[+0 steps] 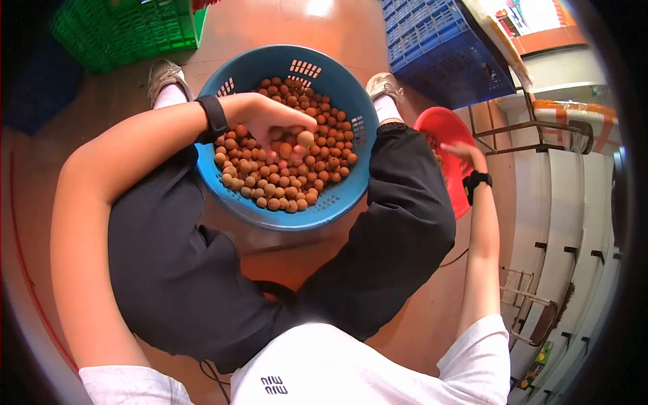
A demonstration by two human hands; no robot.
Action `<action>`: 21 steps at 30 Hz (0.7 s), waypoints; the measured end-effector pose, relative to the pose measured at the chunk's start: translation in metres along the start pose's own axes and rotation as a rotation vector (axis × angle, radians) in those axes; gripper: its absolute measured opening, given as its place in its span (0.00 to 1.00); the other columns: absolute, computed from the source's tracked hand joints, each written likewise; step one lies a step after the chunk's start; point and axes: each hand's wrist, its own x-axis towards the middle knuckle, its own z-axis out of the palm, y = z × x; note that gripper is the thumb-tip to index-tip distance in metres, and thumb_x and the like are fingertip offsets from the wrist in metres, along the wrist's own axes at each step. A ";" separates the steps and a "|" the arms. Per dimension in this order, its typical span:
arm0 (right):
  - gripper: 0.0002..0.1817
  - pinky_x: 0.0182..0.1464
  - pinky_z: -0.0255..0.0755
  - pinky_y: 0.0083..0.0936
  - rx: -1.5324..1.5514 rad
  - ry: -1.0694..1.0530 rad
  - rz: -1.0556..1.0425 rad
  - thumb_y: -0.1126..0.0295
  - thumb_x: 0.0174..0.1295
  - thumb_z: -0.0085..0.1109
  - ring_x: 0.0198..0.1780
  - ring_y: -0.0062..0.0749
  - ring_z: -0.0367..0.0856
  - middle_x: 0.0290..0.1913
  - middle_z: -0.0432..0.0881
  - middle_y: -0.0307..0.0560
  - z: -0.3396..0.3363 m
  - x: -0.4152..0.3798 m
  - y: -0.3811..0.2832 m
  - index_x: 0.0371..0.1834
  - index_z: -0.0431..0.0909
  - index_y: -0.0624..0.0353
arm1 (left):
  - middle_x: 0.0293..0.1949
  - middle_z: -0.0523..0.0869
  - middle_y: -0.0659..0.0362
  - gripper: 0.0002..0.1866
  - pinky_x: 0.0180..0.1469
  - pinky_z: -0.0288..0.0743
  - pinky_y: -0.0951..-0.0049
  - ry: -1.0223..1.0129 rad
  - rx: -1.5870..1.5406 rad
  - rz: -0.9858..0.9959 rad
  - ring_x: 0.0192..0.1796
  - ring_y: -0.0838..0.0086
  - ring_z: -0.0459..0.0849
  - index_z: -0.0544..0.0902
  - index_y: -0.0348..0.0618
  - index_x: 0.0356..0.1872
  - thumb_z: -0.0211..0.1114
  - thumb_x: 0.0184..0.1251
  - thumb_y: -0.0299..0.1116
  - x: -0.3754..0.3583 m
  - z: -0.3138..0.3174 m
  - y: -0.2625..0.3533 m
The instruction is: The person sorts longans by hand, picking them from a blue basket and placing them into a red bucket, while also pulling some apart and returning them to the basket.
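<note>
Between my legs stands a blue plastic basket (287,219) with several small round brown fruits (270,189) in it. Over the fruits is my left hand (282,128), its fingers curled around a few of them; one paler fruit shows near the fingertips. My right hand (460,152) is over the red basin (457,196) to the right, fingers spread and slightly blurred. Some small brown pieces lie in the basin beside it. Nothing shows between the fingers of that hand.
A green crate (128,34) stands at the upper left. At the upper right is a blue crate (445,57), near a metal frame (520,126) and a taped box (577,121). My shoes flank the blue basket. A red line runs along the floor at left.
</note>
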 end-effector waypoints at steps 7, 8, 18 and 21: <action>0.42 0.42 0.75 0.37 0.588 -0.771 -0.750 0.32 0.56 0.30 0.47 0.45 0.76 0.48 0.73 0.54 0.020 -0.103 -0.159 0.62 0.58 0.55 | 0.28 0.76 0.60 0.19 0.23 0.67 0.82 0.275 -0.149 0.364 0.27 0.75 0.75 0.71 0.40 0.25 0.39 0.64 0.45 -0.025 0.050 0.054; 0.41 0.41 0.76 0.36 0.558 -0.940 -0.808 0.32 0.56 0.28 0.47 0.46 0.76 0.45 0.74 0.53 0.033 -0.116 -0.179 0.60 0.60 0.55 | 0.29 0.76 0.60 0.19 0.24 0.67 0.83 0.329 -0.112 0.439 0.27 0.76 0.75 0.71 0.40 0.26 0.39 0.64 0.45 -0.028 0.053 0.060; 0.20 0.22 0.68 0.19 1.127 -1.625 -0.729 0.51 0.63 0.37 0.33 0.36 0.76 0.33 0.76 0.44 0.132 -0.111 -0.268 0.37 0.70 0.56 | 0.33 0.77 0.49 0.13 0.38 0.73 0.65 1.285 1.177 0.888 0.33 0.56 0.78 0.77 0.37 0.30 0.54 0.55 0.37 -0.041 0.028 0.045; 0.17 0.25 0.71 0.23 1.110 -1.419 -0.767 0.53 0.62 0.40 0.34 0.28 0.76 0.33 0.76 0.40 0.128 -0.118 -0.263 0.35 0.71 0.56 | 0.31 0.74 0.52 0.08 0.37 0.72 0.65 1.251 1.228 0.915 0.33 0.59 0.77 0.74 0.39 0.30 0.54 0.53 0.33 -0.044 0.031 0.048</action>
